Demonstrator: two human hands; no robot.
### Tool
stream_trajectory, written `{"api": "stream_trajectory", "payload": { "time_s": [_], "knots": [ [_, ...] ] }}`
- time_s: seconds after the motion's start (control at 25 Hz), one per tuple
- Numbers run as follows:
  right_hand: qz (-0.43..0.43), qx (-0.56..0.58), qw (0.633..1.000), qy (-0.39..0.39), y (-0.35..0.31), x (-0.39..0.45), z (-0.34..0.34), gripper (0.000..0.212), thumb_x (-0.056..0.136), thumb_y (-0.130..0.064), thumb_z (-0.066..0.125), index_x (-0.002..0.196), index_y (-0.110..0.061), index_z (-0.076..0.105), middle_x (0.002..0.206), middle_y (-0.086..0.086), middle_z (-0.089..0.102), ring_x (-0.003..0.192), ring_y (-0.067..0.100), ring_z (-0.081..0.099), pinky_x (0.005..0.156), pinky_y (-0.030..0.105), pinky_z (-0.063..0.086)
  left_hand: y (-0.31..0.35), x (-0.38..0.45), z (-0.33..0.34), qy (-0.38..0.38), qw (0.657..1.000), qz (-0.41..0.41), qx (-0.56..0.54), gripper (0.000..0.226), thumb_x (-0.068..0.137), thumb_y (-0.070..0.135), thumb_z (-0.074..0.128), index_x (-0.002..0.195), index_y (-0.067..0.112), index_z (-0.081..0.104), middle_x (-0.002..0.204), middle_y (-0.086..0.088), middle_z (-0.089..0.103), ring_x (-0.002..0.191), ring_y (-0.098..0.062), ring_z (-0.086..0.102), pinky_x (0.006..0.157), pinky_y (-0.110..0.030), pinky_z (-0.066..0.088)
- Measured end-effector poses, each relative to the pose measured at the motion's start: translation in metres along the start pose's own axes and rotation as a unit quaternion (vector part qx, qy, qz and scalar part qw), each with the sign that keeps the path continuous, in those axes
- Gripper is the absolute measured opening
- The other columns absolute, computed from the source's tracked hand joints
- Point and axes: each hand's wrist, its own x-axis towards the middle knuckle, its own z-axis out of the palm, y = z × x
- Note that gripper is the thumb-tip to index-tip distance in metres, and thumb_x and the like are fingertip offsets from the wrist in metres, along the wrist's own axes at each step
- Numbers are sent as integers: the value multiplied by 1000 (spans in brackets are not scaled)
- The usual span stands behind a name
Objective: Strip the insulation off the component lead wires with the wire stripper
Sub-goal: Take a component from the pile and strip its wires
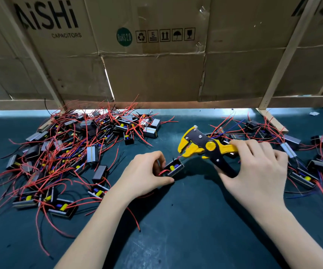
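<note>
Right hand [257, 171] clenched around the wire stripper [207, 150], fingers over the yellow upper handle, thumb under the black lower handle, tool sitting right of frame centre with its yellow head pointing left. Stripper's jaws sit at the tip of a red lead wire [178, 157] (cannot tell whether they bite it or just touch). That lead rises from the component [173, 167], a small black open box with a yellow part inside, lying on the table at frame centre. Left hand [147, 175] pinches the component from its left side, thumb below at the near corner, fingers curled over the far edge, another red lead looping under the fingers.

Outward: dark green table [176, 230] fills the lower half of the frame. Big pile of components [69, 152] with tangled red, black and a few blue leads at left and centre left, spreading to the lower left. Smaller pile [302, 152] at the right edge, behind and beside the right hand. Cardboard wall [156, 70] with wooden battens across the whole upper half, printed "AiSHi CAPACITORS" at upper left, handling symbols at upper centre.
</note>
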Motion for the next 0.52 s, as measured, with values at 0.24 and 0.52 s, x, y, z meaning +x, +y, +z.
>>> {"api": "stream_trajectory", "payload": {
  "time_s": [0.24, 0.52],
  "knots": [
    [50, -11, 998, -42, 17, 3, -2, 52, 60, -40, 84, 103, -16, 66, 91, 4, 64, 86, 33, 55, 76, 39, 28, 3, 0, 4, -1, 999, 17, 39, 30, 71, 40, 78, 81, 28, 52, 63, 11, 60, 66, -12, 53, 64, -32, 48],
    [160, 34, 985, -46, 32, 13, -9, 55, 63, -40, 85, 108, -16, 65, 97, 10, 66, 96, 36, 55, 78, 42, 32, 16, -2, 17, -8, 987, 76, -143, 42, 80, 28, 81, 118, 20, 64, 101, 7, 72, 84, -1, 63, 81, -24, 49]
  ]
}}
